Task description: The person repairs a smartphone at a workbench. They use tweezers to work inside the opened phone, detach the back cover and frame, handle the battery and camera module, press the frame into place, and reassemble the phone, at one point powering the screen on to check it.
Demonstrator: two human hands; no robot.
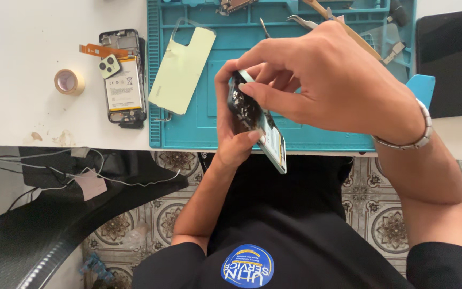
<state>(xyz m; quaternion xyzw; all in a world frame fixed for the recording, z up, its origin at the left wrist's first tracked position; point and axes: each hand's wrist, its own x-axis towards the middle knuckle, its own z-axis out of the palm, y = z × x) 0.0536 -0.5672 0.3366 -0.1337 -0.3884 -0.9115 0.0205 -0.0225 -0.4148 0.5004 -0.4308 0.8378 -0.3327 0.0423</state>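
Holding an opened phone above the near edge of the table, the left hand wraps it from below, fingers curled round its dark inner side and thumb up along the far end; the right hand comes down from the far right, thumb and forefinger pinched together at the phone's upper end, though whether they grip a small part or only press there is hidden by the fingers; the phone stands on edge, its long axis running from the far left down toward the near right, its pale blue rim turned to the right; both hands touch it, the left carrying the weight. On the blue mat lies a pale green back cover, tilted, just left of the hands; left of the mat rests a second stripped phone with its battery showing, an orange flex cable and a camera block upon it; a tape roll sits further left; a dark screen lies at the right edge. Tools at the mat's far edge are cut off and hard to make out.
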